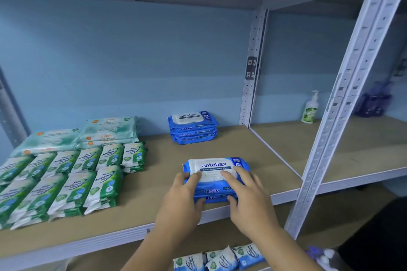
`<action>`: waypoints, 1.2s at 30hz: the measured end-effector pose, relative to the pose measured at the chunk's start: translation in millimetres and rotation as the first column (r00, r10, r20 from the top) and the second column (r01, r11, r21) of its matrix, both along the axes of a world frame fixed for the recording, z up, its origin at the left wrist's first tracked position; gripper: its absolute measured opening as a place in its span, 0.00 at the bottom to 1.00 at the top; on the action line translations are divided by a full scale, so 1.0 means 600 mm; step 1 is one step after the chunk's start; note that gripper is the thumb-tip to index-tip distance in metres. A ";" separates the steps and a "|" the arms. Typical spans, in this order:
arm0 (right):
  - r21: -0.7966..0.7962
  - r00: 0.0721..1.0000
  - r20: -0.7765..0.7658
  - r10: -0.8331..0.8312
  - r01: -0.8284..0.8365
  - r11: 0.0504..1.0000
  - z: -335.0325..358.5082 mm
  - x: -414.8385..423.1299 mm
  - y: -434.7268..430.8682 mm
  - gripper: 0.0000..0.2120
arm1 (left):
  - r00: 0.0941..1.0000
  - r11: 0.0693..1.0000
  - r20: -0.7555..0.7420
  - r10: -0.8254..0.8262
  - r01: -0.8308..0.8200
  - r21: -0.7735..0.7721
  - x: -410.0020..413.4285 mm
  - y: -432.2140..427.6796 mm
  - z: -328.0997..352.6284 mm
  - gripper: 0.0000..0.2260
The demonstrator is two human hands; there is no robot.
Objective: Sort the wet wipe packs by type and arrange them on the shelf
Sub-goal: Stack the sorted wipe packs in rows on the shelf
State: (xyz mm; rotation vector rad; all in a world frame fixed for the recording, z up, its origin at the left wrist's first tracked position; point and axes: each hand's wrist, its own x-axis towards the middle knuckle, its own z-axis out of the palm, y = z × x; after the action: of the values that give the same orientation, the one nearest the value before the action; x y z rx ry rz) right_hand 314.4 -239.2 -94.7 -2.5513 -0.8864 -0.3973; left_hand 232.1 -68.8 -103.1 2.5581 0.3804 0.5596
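Left of the front stack, rows of green-and-white packs run up close to the front edge of the shelf board, with pale teal packs behind them toward the wall. A strip of bare board separates those rows from the front stack. Behind the front stack, more bare board reaches back to a rear blue stack near the wall. Right of the front stack the board is bare as far as the slotted front post. Beyond that post, on the neighbouring board, a pump bottle stands upright by the wall. Below the front stack, a few small packs lie on the lower shelf.

The front stack sits close to the board's front edge. Its packs are blue with a white lid flap, and "antabax" is printed on the top and side faces. It looks like three packs, though the hands cover part of the side, so I can't be sure.

The left hand grips the stack's left front corner, fingers laid over the top and thumb pressed low against the front face. The right hand holds the right half the same way, fingers spread across the white flap and thumb curled against the front.
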 end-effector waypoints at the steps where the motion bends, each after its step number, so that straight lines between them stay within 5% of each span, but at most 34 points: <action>1: 0.005 1.000 0.008 -0.017 0.017 1.000 0.001 0.008 -0.007 0.31 | 1.000 1.000 0.004 -0.011 0.011 0.005 0.007 -0.007 -0.001 0.30; 9: -0.102 0.980 0.073 -0.186 0.193 0.976 -0.001 0.116 -0.052 0.37 | 0.996 0.993 0.003 -0.091 0.090 0.069 0.123 -0.051 -0.008 0.29; 14: -0.111 0.968 0.087 -0.237 0.245 0.963 0.007 0.201 -0.041 0.32 | 0.992 0.986 -0.066 -0.105 0.113 0.126 0.230 -0.040 -0.002 0.29; 20: -0.085 0.967 -0.009 -0.256 0.254 0.963 0.004 0.317 -0.009 0.33 | 0.999 0.901 -0.032 -0.004 0.017 0.433 0.355 -0.012 -0.005 0.28; 24: -0.026 0.982 -0.036 -0.187 0.186 0.982 -0.014 0.410 0.024 0.33 | 0.993 0.795 0.096 0.063 -0.108 0.597 0.418 0.014 -0.017 0.27; 36: 0.146 0.999 0.033 0.012 -0.017 0.989 -0.045 0.551 0.098 0.30 | 0.982 0.644 0.088 0.166 -0.175 0.745 0.524 0.067 -0.020 0.21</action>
State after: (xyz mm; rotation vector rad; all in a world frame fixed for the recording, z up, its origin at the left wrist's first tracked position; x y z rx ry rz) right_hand 645.1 -180.6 -121.6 -2.4093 -0.8537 -0.4819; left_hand 546.5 -28.7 -114.9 3.3388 0.4590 0.9693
